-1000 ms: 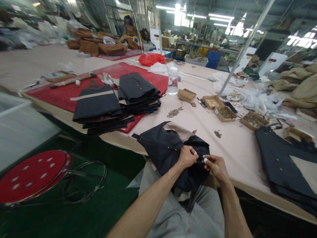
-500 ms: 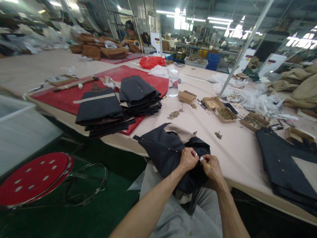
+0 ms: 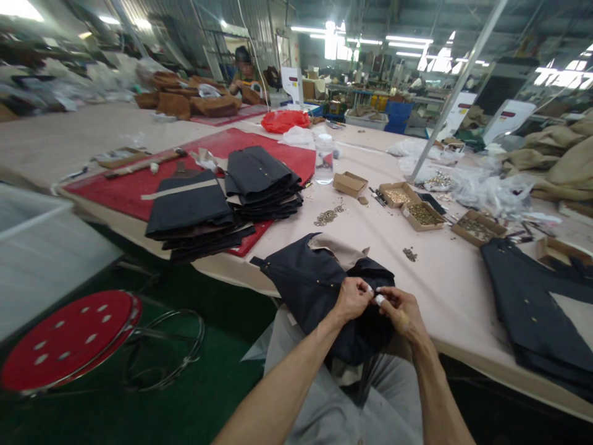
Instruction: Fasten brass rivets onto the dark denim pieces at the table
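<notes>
A dark navy fabric piece (image 3: 303, 272) with a tan lining and small brass studs is draped from the table edge down over my lap. My left hand (image 3: 354, 298) pinches its edge. Close beside it, my right hand (image 3: 401, 309) is closed at the same edge, thumb and fingertips together. White wrapping covers fingertips on both hands. Whatever small part may lie between the right fingertips is hidden.
Folded dark fabric pieces (image 3: 189, 207) are stacked on a red mat (image 3: 278, 235). Small metal rings (image 3: 328, 216) lie loose ahead. Cardboard boxes of metal fittings (image 3: 421, 216) stand to the right, near a metal pole (image 3: 456, 93). A red stool (image 3: 69, 340) is at left.
My right hand has turned slightly, its fingers now stretching further over the fabric edge toward my left hand. The left hand keeps its pinch. The view has shifted a little.
</notes>
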### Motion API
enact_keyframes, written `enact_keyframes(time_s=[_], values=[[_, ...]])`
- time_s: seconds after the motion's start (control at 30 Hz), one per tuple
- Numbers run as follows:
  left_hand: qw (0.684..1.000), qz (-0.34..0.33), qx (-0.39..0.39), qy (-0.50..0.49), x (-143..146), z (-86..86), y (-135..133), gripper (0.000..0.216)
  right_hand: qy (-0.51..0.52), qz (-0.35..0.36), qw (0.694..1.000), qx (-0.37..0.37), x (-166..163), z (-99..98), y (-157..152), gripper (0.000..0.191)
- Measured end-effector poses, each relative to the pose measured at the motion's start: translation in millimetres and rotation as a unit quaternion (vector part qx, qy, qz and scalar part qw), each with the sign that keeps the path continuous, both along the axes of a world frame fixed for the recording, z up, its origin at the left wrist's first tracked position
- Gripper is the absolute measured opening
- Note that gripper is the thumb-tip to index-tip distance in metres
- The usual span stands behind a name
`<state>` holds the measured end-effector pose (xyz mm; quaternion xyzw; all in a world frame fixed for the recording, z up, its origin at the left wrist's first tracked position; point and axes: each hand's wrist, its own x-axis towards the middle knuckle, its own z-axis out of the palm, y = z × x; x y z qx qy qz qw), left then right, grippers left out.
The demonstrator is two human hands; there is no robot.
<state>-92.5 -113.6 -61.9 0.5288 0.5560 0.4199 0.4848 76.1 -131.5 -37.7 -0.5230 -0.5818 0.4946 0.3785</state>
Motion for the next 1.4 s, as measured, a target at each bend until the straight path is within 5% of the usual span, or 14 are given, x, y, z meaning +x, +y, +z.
enact_keyframes(time_s=[0.27, 0.7, 1.03, 1.4], values=[[1.0, 0.0, -0.008, -0.006, -1, 9.1, -1, 0.014, 0.054, 0.082, 0.994, 0.045, 6, -5.9, 15, 0.027], [0.997, -0.038, -0.036, -0.049, -2, 6.9, -1, 0.007, 0.06, -0.008, 0.998, 0.017, 3, -7.6, 26, 0.016], [0.99, -0.014, -0.077, -0.12, -4, 11.4, 4, 0.014, 0.138, -0.002, 0.99, -0.017, -2, -17.6, 23, 0.031], [0.97, -0.006, -0.097, -0.224, -4, 17.7, 5, 0.025, 0.083, 0.028, 0.996, -0.004, -4, -13.2, 27, 0.029]])
